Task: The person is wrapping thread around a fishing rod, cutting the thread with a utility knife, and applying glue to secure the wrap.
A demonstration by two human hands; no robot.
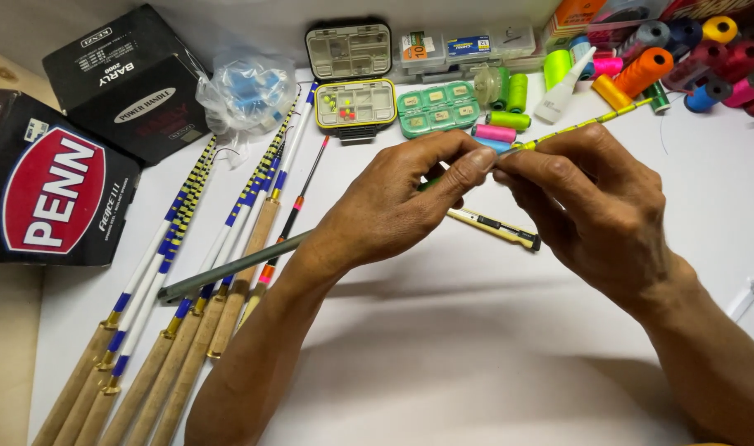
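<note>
Here, both hands meet above the white table [476, 347]. The left hand [393, 206] and the right hand [592, 211] each pinch the same thin fishing rod blank [228, 268], fingertips nearly touching at its middle. The blank runs diagonally: dark grey-green butt end toward the left of the hands, yellow-and-green banded tip [592, 122] beyond the right hand. Just under the hands lies a yellow utility knife [497, 227]. Left of the left hand, a row of cork-handled rods [170, 330] with blue, white and yellow wrapping. Beyond the hands: a green compartment box [437, 109], an open tackle box [354, 103], thread spools [641, 70], a glue bottle [558, 91]. Far left of the hands, black cartons [63, 182].
</note>
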